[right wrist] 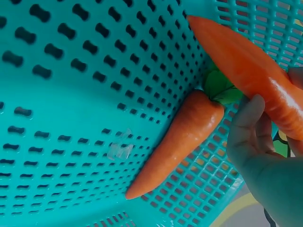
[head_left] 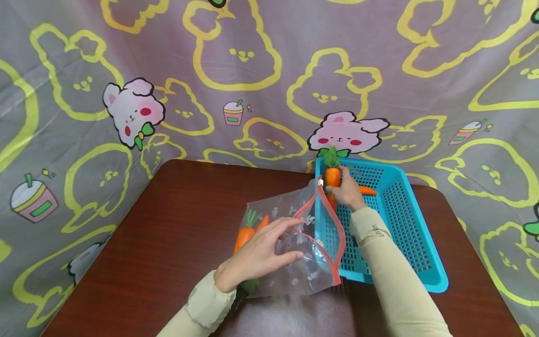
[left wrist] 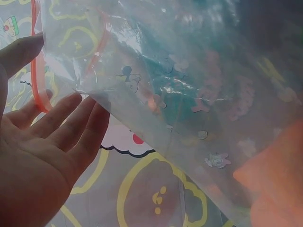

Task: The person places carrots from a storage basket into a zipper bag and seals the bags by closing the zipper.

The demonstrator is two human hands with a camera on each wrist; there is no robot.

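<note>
My right hand (head_left: pixel 347 191) grips an orange carrot (head_left: pixel 333 177) with a leafy green top, over the left side of a blue basket. In the right wrist view this carrot (right wrist: pixel 255 71) has its pointed end over the basket, with fingers and thumb around its thick part. Another carrot (right wrist: pixel 177 146) lies inside the basket. My left hand (head_left: pixel 261 252) reaches over a clear zip bag (head_left: pixel 290 276), thumb and fingers spread near its red-edged mouth. Through the plastic I see carrots (head_left: pixel 244 238) in the bag. In the left wrist view the fingers (left wrist: pixel 61 123) lie along the bag's edge.
The blue basket (head_left: pixel 435 276) stands on the right of the brown table (head_left: pixel 181 224). The bag's open mouth overlaps the basket's left rim. A patterned cloth (head_left: pixel 261 70) hangs behind and beside the table. A clear plastic scrap (right wrist: pixel 120 151) shows in the basket.
</note>
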